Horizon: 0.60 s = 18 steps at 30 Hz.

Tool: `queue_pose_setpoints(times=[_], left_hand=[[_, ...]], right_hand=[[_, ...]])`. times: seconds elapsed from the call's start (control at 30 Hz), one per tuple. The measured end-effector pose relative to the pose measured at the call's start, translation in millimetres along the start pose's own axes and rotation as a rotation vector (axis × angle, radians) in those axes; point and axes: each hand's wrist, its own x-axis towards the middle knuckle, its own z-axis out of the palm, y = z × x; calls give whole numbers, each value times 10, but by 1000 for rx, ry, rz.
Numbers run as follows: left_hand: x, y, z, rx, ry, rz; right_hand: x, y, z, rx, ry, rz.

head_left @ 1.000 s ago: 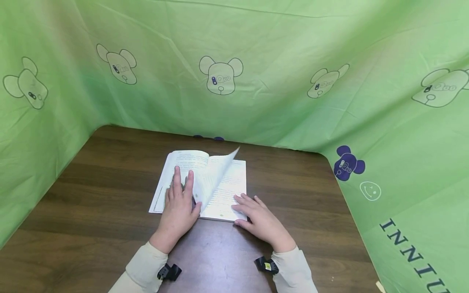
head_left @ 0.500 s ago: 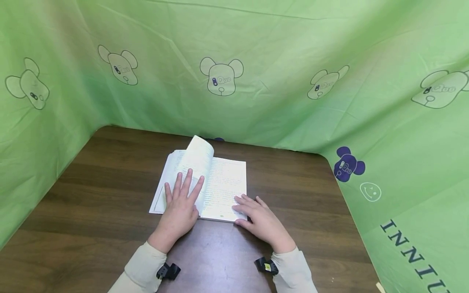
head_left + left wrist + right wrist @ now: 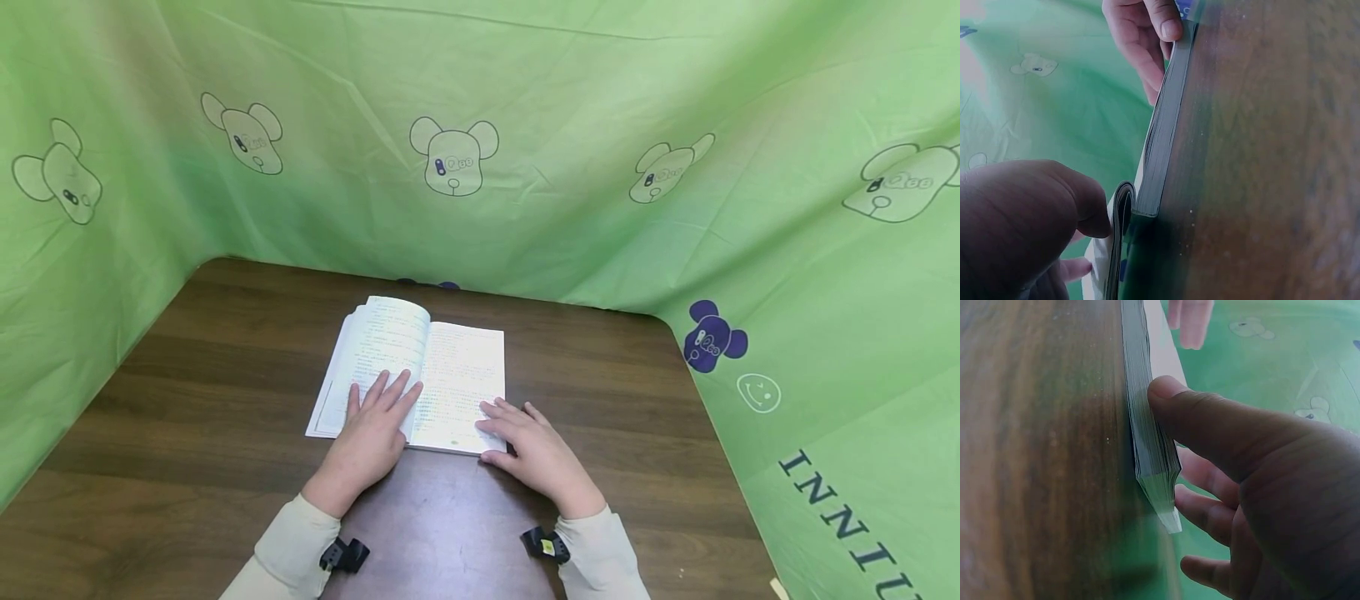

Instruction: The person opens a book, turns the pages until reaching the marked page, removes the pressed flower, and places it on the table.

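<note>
A book (image 3: 467, 362) with printed pages lies spread on the wooden table (image 3: 600, 400). Its left pages bow up toward the spine and fan out in steps at the outer edge. My left hand (image 3: 367, 442) rests across the lower left page, fingers spread and the fingertips near the spine. At the lower right corner, my right hand (image 3: 538, 457) lies with relaxed fingers on the page and the thumb at the near edge. The right wrist view shows that thumb (image 3: 1191, 412) against the thick stack of page edges (image 3: 1150, 440), other fingers beside the book's side.
Green cloth (image 3: 525, 242) printed with bear heads hangs behind the table and along both sides. Each wrist wears a black band, one on the left (image 3: 345, 556) and one on the right (image 3: 546, 544). A small pale object (image 3: 778, 588) shows at the lower right.
A raised leaf has swung from the right over to the left and now lies flatter there. My left hand has drawn slightly toward me, over the turned page; the right hand stays put.
</note>
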Motion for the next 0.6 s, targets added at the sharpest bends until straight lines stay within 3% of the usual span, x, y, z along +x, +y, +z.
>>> queue_pose_setpoints(times=[0.17,0.6], left_hand=[[3,6,-11,-3,-49,-35],[-13,18,-28,4,-53,-80]], right_hand=[[-4,1,-1,-2,-5,0],[-7,-7,-13,13,-16,7]])
